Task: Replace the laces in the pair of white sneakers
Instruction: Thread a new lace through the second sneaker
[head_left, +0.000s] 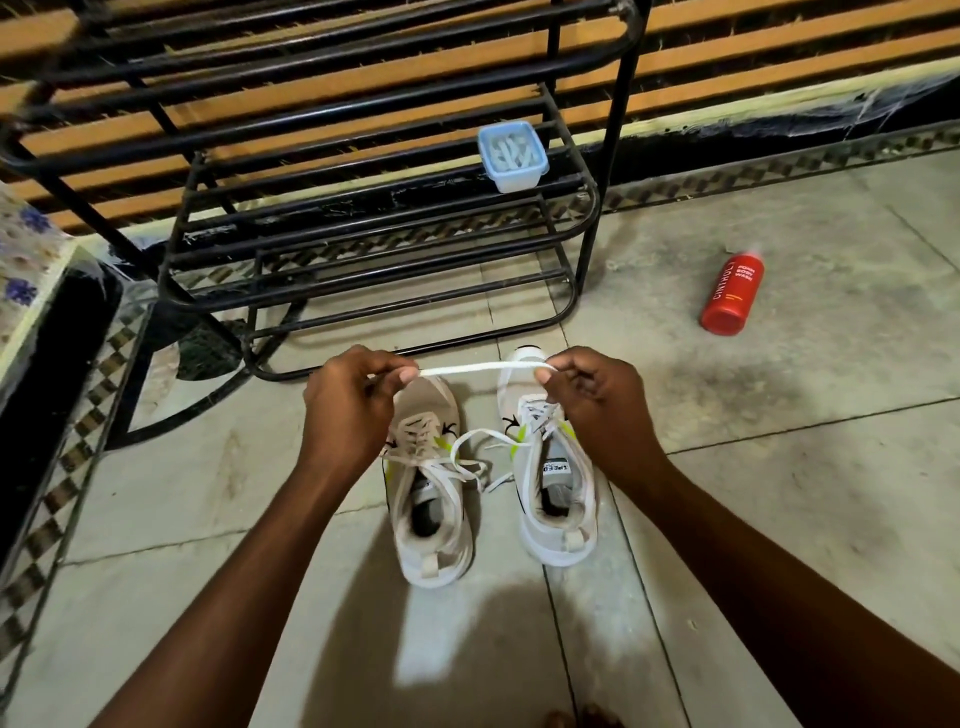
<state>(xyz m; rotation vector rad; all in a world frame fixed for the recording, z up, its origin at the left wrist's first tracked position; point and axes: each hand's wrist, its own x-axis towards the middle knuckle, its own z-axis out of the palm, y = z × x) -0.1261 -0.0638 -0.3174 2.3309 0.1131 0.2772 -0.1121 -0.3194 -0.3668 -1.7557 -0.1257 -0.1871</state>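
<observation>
- Forearms, nearest the viewer: both reach forward from the bottom edge over the tiled floor (779, 467).
- Left hand (353, 405): fingers curled, pinching one end of a white lace (483, 368) between thumb and forefinger.
- Right hand (592, 400): fingers curled, pinching the other end of the same stretch, which runs taut and nearly level between the two hands.
- Step in hand, as judged: drawing out and straightening a lace. To do it well, keep the stretch flat and untwisted and hold it near the tips, so that the ends feed cleanly.
- Left sneaker (431, 499) and right sneaker (556, 488): side by side on the floor directly below the hands, toes away from the viewer; loose lace ends lie across the gap between them.
- Blue container (511, 156): on the black metal rack (363, 249) beyond the sneakers, holding what look like coiled white laces.
- Red bottle (732, 293): lying on the floor, well apart to the right.
</observation>
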